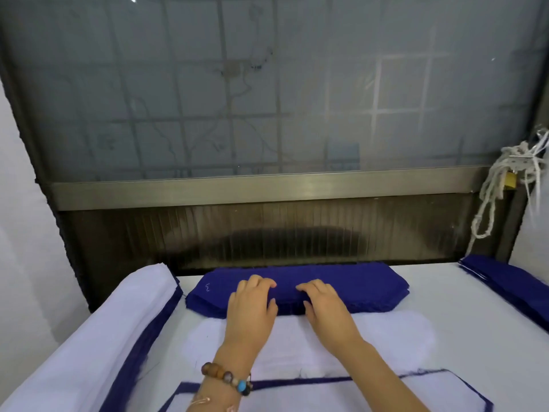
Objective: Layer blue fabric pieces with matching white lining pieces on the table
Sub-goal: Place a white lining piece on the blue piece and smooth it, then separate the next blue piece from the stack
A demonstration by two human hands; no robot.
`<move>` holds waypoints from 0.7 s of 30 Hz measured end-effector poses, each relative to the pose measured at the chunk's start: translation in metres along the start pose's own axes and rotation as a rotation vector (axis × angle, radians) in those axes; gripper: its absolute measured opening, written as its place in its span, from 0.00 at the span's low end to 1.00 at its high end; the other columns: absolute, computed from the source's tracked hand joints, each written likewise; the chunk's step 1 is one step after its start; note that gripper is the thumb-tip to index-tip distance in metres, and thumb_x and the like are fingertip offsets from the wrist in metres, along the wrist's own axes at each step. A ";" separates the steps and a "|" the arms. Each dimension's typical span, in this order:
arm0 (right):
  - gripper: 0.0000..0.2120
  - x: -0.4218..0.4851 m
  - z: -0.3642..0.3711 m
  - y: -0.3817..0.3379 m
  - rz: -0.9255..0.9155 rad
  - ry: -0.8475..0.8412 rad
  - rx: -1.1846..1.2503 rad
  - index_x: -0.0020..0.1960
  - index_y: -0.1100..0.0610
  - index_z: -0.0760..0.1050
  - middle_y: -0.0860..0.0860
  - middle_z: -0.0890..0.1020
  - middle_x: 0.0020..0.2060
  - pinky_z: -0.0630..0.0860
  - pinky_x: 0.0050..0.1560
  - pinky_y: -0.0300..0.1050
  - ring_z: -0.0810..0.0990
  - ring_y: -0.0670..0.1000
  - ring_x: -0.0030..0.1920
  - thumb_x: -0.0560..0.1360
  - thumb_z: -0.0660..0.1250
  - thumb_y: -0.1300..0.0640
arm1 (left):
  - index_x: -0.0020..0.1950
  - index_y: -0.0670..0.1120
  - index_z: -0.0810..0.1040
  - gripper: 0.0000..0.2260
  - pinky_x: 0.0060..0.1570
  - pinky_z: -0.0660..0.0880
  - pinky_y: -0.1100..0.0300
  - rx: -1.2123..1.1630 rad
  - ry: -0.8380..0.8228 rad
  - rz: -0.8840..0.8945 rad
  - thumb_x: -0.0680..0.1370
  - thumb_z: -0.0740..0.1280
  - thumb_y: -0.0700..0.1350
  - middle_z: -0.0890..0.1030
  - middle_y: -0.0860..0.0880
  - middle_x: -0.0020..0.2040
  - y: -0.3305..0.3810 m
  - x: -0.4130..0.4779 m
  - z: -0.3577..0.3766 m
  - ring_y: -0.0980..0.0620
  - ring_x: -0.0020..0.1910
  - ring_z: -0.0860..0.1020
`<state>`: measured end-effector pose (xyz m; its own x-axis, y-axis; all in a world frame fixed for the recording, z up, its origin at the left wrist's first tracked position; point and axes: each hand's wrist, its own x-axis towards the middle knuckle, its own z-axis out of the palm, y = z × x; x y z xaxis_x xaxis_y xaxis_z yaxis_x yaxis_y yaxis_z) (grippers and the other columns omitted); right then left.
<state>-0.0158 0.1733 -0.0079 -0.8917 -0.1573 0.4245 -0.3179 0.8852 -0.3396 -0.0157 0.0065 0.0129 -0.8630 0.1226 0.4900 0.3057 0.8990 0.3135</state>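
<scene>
Reaching across the bench, you have both grips on the stack of blue fabric pieces, which lies along the far edge just below the window. Your left grip, with a bead bracelet on its wrist, sits near the stack's middle. Its fingers are bent over the top and its thumb is against the near edge, so it pinches the upper layers. Your right grip is just beside it without touching, fingers curled on top and thumb at the front edge in like manner. How many layers either grip has caught cannot be told.

A white lining piece lies flat just in front of the blue stack, meeting its near edge and passing under your forearms. To your left is a long pile of white pieces with blue showing along its side. At the right edge lies a second blue pile. Nearest you, a white piece sits on a blue one, leaving a narrow blue border. A knotted rope and a brass padlock hang at the window's right post.
</scene>
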 end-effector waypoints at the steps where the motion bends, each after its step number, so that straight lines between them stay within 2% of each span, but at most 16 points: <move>1: 0.17 0.009 0.006 -0.001 0.007 -0.003 -0.012 0.70 0.52 0.68 0.45 0.71 0.64 0.67 0.63 0.37 0.69 0.46 0.62 0.82 0.56 0.58 | 0.67 0.54 0.70 0.14 0.58 0.67 0.62 -0.008 -0.014 -0.007 0.81 0.60 0.48 0.71 0.58 0.63 0.001 0.008 0.006 0.57 0.61 0.69; 6: 0.12 0.050 0.023 0.006 0.120 -0.010 -0.039 0.64 0.51 0.72 0.48 0.76 0.59 0.71 0.57 0.38 0.72 0.47 0.57 0.82 0.57 0.54 | 0.53 0.53 0.73 0.04 0.52 0.70 0.64 -0.047 -0.018 -0.085 0.81 0.60 0.50 0.75 0.56 0.52 -0.001 0.030 0.035 0.57 0.50 0.70; 10: 0.17 0.061 0.026 0.010 0.197 -0.030 -0.070 0.68 0.50 0.69 0.48 0.77 0.60 0.74 0.52 0.39 0.77 0.48 0.56 0.80 0.60 0.49 | 0.46 0.52 0.71 0.07 0.39 0.67 0.65 -0.028 -0.013 -0.157 0.81 0.60 0.53 0.74 0.55 0.44 -0.003 0.045 0.047 0.57 0.44 0.70; 13: 0.18 0.065 0.030 0.011 0.214 0.006 -0.130 0.68 0.50 0.67 0.48 0.77 0.60 0.74 0.49 0.41 0.78 0.49 0.56 0.81 0.58 0.46 | 0.45 0.53 0.69 0.09 0.36 0.65 0.64 0.015 0.029 -0.184 0.81 0.59 0.55 0.74 0.55 0.40 -0.004 0.046 0.056 0.57 0.41 0.70; 15: 0.16 0.066 0.034 0.011 0.219 0.028 -0.140 0.66 0.50 0.66 0.48 0.78 0.59 0.73 0.46 0.41 0.78 0.49 0.54 0.81 0.58 0.46 | 0.46 0.53 0.68 0.08 0.37 0.68 0.64 0.021 0.072 -0.195 0.81 0.59 0.55 0.74 0.56 0.41 -0.005 0.045 0.062 0.57 0.41 0.70; 17: 0.15 0.067 0.035 0.010 0.225 0.039 -0.158 0.65 0.51 0.66 0.49 0.79 0.56 0.72 0.42 0.41 0.78 0.50 0.52 0.81 0.57 0.45 | 0.53 0.54 0.69 0.06 0.42 0.72 0.62 0.029 0.093 -0.192 0.81 0.59 0.55 0.76 0.55 0.46 -0.005 0.045 0.066 0.56 0.45 0.72; 19: 0.15 0.067 0.035 0.010 0.221 0.041 -0.186 0.63 0.51 0.66 0.49 0.79 0.55 0.71 0.40 0.41 0.78 0.50 0.50 0.81 0.57 0.45 | 0.61 0.53 0.69 0.11 0.48 0.73 0.60 0.045 0.092 -0.179 0.82 0.57 0.54 0.77 0.54 0.52 -0.006 0.045 0.068 0.55 0.51 0.73; 21: 0.14 0.067 0.034 0.009 0.212 0.044 -0.203 0.62 0.51 0.66 0.49 0.79 0.54 0.70 0.38 0.41 0.78 0.50 0.49 0.81 0.56 0.46 | 0.64 0.53 0.69 0.13 0.50 0.73 0.60 0.055 0.081 -0.173 0.82 0.57 0.54 0.77 0.53 0.55 -0.006 0.045 0.068 0.54 0.53 0.73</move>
<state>-0.0897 0.1553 -0.0113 -0.9149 0.0555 0.3998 -0.0512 0.9665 -0.2514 -0.0841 0.0356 -0.0224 -0.8648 -0.0678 0.4975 0.1314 0.9257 0.3546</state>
